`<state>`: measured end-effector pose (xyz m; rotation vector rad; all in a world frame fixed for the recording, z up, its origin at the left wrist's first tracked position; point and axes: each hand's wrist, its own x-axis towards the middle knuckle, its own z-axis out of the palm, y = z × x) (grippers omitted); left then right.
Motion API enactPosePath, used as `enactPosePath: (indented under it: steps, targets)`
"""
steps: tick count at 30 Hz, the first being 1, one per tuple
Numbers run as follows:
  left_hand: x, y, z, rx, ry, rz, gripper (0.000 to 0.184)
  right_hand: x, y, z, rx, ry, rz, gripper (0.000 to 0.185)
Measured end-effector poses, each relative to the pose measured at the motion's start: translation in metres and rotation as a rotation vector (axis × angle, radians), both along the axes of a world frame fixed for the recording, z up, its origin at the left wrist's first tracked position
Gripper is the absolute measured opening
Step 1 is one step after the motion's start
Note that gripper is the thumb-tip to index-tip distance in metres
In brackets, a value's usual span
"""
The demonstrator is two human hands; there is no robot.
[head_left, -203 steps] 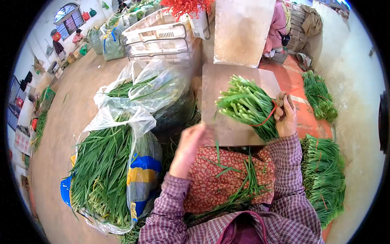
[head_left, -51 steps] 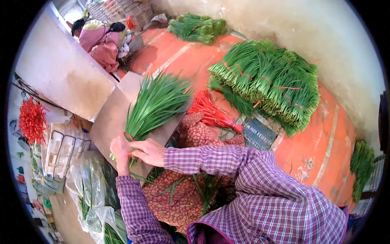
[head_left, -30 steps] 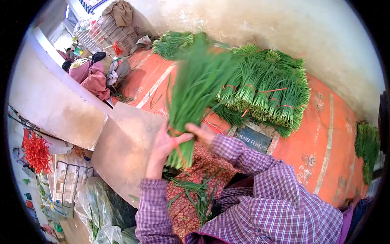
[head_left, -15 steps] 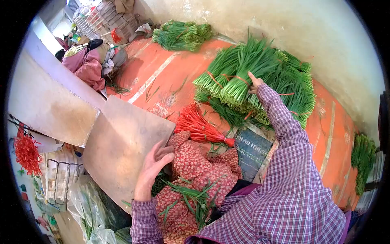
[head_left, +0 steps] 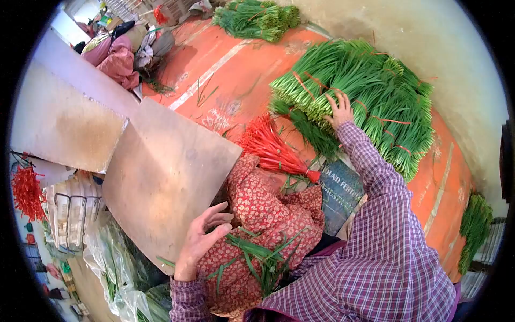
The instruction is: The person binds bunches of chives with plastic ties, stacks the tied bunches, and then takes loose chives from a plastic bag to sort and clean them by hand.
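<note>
My right hand [head_left: 340,110] rests with fingers spread on the near edge of a large pile of garlic chive bundles [head_left: 370,86], tied with thin red bands. My left hand [head_left: 206,231] hovers above my lap, fingers apart and holding nothing. Beneath it, a red flowered cloth [head_left: 257,198] covers my lap, with loose green chive leaves [head_left: 263,257] lying on it. Between the lap and the pile lies a sheaf of red plastic ties [head_left: 276,147], bound at one end.
A brown board [head_left: 166,172] stands at my left, beside a pale wall edge. Orange sheeting [head_left: 225,80] covers the floor. More chive bundles lie at the back [head_left: 257,20] and far right [head_left: 475,231]. Clear plastic bags [head_left: 115,268] with greens sit at lower left.
My right hand has loosened from a chive bundle, which now lies among the others, and its fingers have spread. My left hand stays raised over the lap. The view has shifted slightly.
</note>
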<state>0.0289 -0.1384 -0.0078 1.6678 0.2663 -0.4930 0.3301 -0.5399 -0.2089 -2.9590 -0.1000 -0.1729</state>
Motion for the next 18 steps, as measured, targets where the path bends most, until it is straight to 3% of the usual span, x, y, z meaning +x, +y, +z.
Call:
enactPosePath:
  steps: [4,7,9,11,14,16,17,18]
  targets:
    - [-0.022,0.018,-0.007,0.116,-0.027,-0.015,0.059,0.007,0.014,0.004,-0.035,-0.017,-0.027,0.086]
    - [-0.041,0.022,-0.002,0.111,-0.035,-0.007,0.058,-0.004,0.026,0.043,-0.102,0.168,-0.08,0.086]
    - [-0.046,0.021,0.004,0.097,-0.003,0.015,0.057,-0.028,0.04,0.056,-0.082,0.094,0.042,0.08]
    - [-0.052,0.025,-0.003,0.105,0.025,0.051,0.056,-0.044,0.062,0.034,0.062,-0.236,0.333,0.049]
    - [-0.054,0.024,0.0,0.151,0.035,0.042,0.055,-0.058,0.118,-0.018,0.271,0.217,0.309,0.027]
    - [-0.061,0.031,-0.004,0.131,0.046,0.046,0.056,-0.045,0.142,-0.076,0.24,0.311,0.266,0.03]
    - [-0.068,0.037,-0.006,0.133,0.072,0.074,0.056,-0.049,0.155,-0.064,0.216,0.438,0.171,0.033]
    - [-0.074,0.042,-0.008,0.127,0.087,0.105,0.055,-0.035,0.162,-0.101,0.217,0.482,0.169,0.042]
